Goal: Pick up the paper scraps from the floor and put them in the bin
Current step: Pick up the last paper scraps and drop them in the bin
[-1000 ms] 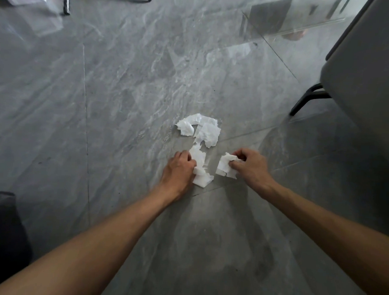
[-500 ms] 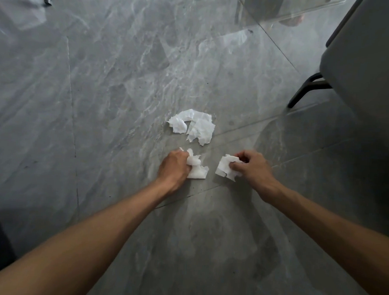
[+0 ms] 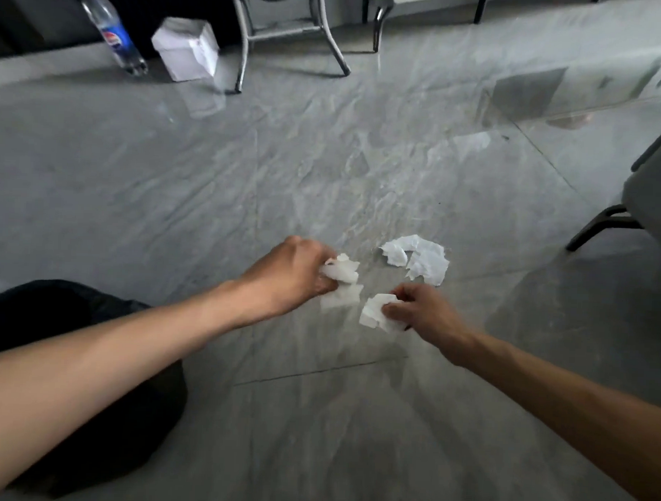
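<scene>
hands: I count two, both bare, reaching low over the floor (image 3: 174, 177), close together but not touching.
left hand (image 3: 294, 275): knuckles up, fingers curled round the left bunch of scraps (image 3: 343, 271). A crumpled wad sits at the fingertips and a flatter piece hangs just below it, touching the wad. Blur keeps me from a closer count.
right hand (image 3: 426, 313): thumb and fingers pinch the right bunch of scraps (image 3: 373, 313), which sticks out to the left of the fingers. I make out one bunch, but I cannot tell how many pieces are in it.
loose scraps (image 3: 418, 259): one white cluster lying on the tiles just beyond the right hand, clear of both hands. I count roughly three torn pieces, touching or overlapping.
scrap groups in all: three, with two held and one on the tiles.
black object (image 3: 103, 373): one, dark and rounded, at my lower left, partly behind the left forearm. I cannot tell whether it is the bin.
bottle (image 3: 112, 29): one, clear plastic with a blue label, far left by the dark wall.
white box (image 3: 186, 50): one, on the tiles just right of the bottle.
chrome chair frame (image 3: 288, 29): one, right of the box, with two legs reaching the tiles.
grey chair (image 3: 653, 194): one at the right edge with one black leg showing, well apart from the scraps.
</scene>
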Demonstrator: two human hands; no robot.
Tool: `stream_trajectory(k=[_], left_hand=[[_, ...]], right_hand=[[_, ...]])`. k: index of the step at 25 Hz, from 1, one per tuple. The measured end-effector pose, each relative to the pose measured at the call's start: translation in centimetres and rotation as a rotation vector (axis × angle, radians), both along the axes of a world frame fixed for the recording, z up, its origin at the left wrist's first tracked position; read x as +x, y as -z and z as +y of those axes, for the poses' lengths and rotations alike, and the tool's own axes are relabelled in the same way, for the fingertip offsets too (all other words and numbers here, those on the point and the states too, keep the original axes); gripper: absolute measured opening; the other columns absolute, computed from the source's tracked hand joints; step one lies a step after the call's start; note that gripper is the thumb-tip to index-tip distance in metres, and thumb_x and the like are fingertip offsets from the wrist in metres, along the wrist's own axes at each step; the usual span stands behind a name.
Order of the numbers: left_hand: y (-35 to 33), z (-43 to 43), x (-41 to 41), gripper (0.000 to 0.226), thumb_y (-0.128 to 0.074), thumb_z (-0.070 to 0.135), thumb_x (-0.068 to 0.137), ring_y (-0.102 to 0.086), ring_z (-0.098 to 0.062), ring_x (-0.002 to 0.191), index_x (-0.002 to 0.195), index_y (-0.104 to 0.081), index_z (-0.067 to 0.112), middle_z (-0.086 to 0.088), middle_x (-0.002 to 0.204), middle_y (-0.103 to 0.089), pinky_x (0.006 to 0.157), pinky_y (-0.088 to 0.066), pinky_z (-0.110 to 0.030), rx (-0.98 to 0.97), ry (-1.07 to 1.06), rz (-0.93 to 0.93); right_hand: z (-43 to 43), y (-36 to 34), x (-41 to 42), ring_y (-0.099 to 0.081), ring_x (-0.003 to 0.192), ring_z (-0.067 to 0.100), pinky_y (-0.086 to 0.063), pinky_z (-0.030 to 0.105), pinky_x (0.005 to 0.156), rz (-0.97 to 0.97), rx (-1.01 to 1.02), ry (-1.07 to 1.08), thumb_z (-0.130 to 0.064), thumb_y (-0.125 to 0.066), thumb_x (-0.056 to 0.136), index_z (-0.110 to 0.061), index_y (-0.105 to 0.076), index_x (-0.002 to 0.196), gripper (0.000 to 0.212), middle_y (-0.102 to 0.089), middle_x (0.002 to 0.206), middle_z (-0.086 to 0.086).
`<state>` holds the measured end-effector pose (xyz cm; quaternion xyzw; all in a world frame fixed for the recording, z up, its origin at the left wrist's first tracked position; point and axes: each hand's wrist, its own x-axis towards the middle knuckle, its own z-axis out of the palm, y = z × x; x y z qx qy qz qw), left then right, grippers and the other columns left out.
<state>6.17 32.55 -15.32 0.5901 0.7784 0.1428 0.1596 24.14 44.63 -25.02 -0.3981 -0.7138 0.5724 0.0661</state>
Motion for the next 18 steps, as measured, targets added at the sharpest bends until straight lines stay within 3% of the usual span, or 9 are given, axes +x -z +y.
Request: stream_trajectory(k=[4,8,13,16,18], left_hand=[[-5.9,-9.0,-4.1,0.023,-0.068,0.026,0.078,-0.052,-0.016,0.055,0.064,-0.059,0.01,-0.001,0.053,-0.055,0.053,-0.037,-0.028,0.092,-0.227,0.037],[-7.6,-19.9,-9.2,0.035,-0.071,0.031,0.073,-0.034,-0.014,0.049,0.055,-0.047,0.012,0.001,0.048,-0.045,0.05,-0.03,-0.03,0.183,-0.549,0.029],[-4.2,-30.7,-14.8,0.024,-0.067,0.017,0.073,-0.058,-0.031,0.062,0.055,-0.054,0.009,-0.012,0.057,-0.061,0.054,-0.039,-0.034,0.046,-0.898,0.046],[-1.5,-34.4,-16.9,0.014,-0.067,0.015,0.074,-0.065,-0.033,0.076,0.068,-0.061,0.004,-0.018,0.072,-0.069,0.061,-0.042,-0.035,-0.086,-0.982,-0.03],[-0.2,-35.2,-17.3,0.023,-0.067,0.017,0.077,-0.066,-0.031,0.092,0.096,-0.068,0.007,-0.016,0.093,-0.072,0.074,-0.046,-0.035,-0.146,-0.987,-0.084]], right_hand=[[-4.6,-6.6,-6.2,-0.058,0.049,-0.001,-0.046,0.012,0.047,0.061,0.064,-0.183,-0.016,-0.068,0.078,-0.019,-0.069,0.072,0.007,-0.066,0.059,-0.007],[-10.6,-11.5,-13.2,-0.059,0.05,0.001,-0.048,0.015,0.048,0.118,0.076,-0.38,-0.015,-0.069,0.079,-0.015,-0.071,0.078,0.002,-0.066,0.061,-0.004],[-19.2,-14.2,-21.6,-0.062,0.066,0.016,-0.054,0.026,0.061,0.148,-0.007,-0.503,-0.008,-0.068,0.081,0.0,-0.069,0.093,0.015,-0.066,0.077,0.01],[-24.3,-14.2,-26.2,-0.063,0.073,0.021,-0.057,0.036,0.074,0.109,-0.078,-0.514,-0.004,-0.067,0.081,0.004,-0.067,0.094,0.015,-0.064,0.083,0.015],[-26.2,-13.7,-28.0,-0.063,0.075,0.022,-0.058,0.035,0.073,0.047,-0.185,-0.464,-0.002,-0.066,0.083,0.009,-0.063,0.101,0.022,-0.062,0.09,0.018]])
